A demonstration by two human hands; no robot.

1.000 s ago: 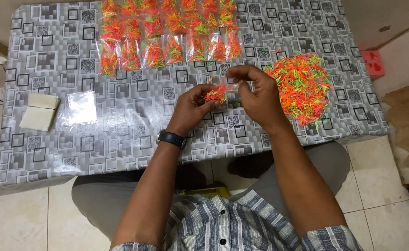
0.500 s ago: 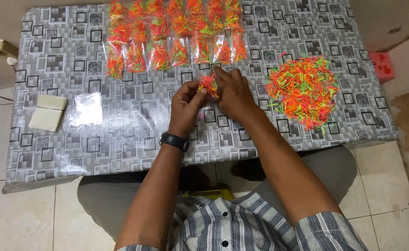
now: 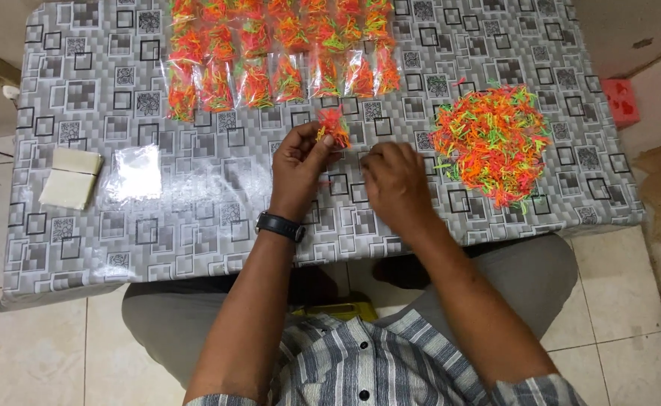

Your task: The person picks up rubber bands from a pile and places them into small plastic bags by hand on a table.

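Left hand [image 3: 298,162] pinches a small clear packet of orange-green strips [image 3: 333,125] between fingertips, held above the table [image 3: 195,225] mid-width, just short of the rows of filled packets [image 3: 278,53] along the far edge. Right hand [image 3: 395,184] beside it, fingers curled loosely, holding nothing visible. Loose strip pile [image 3: 492,140] near the right edge.

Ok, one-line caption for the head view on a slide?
Left hand holds a small filled bag above the patterned table; right hand empty beside it, near a loose pile.
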